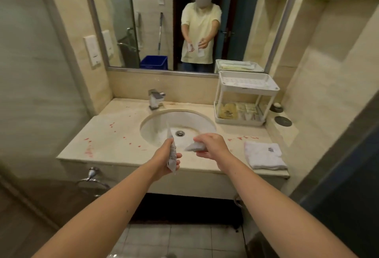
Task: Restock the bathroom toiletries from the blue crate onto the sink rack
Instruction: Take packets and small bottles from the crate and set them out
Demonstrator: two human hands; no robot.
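Centre frame, over the sink basin (152,127), the left hand (165,163) grips a white packet (172,154) upright while the right hand (214,147) pinches a second packet (194,147). The rack (249,86) stands at right. A loosened pinch could drop either into the basin.

The beige tabletop (123,134), flecked red, carried a white two-tier rack (248,88) at centre right, a folded towel (264,156) lower in the frame, and a faucet (154,98) behind the basin (162,128).
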